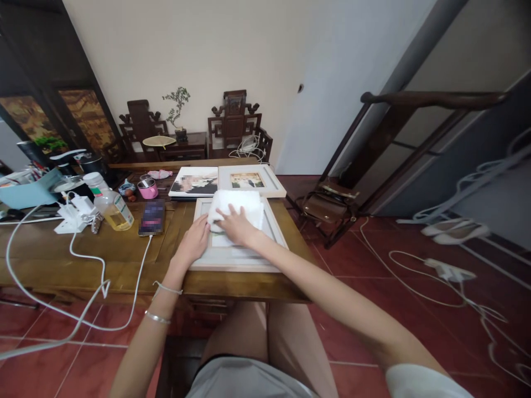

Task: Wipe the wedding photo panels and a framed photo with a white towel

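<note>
A picture frame (274,226) with a pale border lies flat on the wooden table in front of me. On top of it is a folded white cloth (253,200), covering the upper middle of the frame. My right hand (236,224) lies on this cloth with its fingers spread, pressing from above. Along the frame's left edge rests my left hand (196,239), its fingers stretched out and touching the border near the cloth. Part of the picture inside is hidden by the cloth and my right arm.
Beyond the frame lie a second framed photo (248,180) and a picture panel (194,181). To the left are a charging phone (151,218), a bottle of yellow liquid (110,204), a pink cup (148,188) and a power strip (74,214) with cables. A wooden chair (352,166) stands right.
</note>
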Demonstrator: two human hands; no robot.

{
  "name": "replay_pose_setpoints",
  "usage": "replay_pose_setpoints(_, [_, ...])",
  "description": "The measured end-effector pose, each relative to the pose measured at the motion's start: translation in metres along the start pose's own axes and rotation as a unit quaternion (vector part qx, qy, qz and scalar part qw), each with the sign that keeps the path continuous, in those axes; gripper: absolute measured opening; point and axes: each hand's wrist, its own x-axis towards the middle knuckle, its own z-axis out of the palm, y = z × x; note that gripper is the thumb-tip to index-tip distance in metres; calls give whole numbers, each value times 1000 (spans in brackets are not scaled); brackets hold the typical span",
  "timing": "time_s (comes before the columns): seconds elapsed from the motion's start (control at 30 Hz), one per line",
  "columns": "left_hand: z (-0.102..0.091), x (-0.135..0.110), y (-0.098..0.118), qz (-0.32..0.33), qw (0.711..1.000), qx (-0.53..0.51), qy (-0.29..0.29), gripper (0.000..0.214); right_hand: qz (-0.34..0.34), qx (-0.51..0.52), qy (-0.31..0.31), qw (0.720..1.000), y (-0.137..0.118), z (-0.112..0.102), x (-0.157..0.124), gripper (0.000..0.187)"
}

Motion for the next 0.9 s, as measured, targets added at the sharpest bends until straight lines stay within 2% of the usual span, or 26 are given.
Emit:
replay_pose_setpoints(0.1, [-2, 0, 4, -16, 999, -28, 17, 51, -46, 15, -30, 998, -17, -7, -28, 60])
replay_pose_setpoints(0.2, [-1, -1, 4, -18, 1000, -25, -4, 52, -98, 38, -26, 994, -25, -10, -61, 63])
replay_pose_setpoints(0.27, [1, -1, 0, -10, 1000, 10, -22, 50, -104, 53, -23, 993, -24, -11, -79, 65])
replay_pose_setpoints(0.4, [4, 0, -4, 7, 995, 88, -44, 44, -37, 61, -37, 997, -4, -12, -109, 67])
replay_pose_setpoints(0.53, [1, 3, 0, 3, 994, 102, -39, 36, 17, 77, -40, 996, 22, -9, -131, 68])
replay_pose_setpoints(0.73, [1, 5, 0, 22, 997, 76, -12, 28, 7, 86, 4, 996, 37, 10, -138, 74])
replay_pose_setpoints(0.8, [2, 4, -2, 21, 998, 65, -19, 29, 8, 79, 36, 996, 46, 13, -130, 76])
replay_pose_setpoints(0.9, [2, 3, -2, 18, 998, 60, -32, 36, 46, 48, 112, 991, 65, 12, -103, 70])
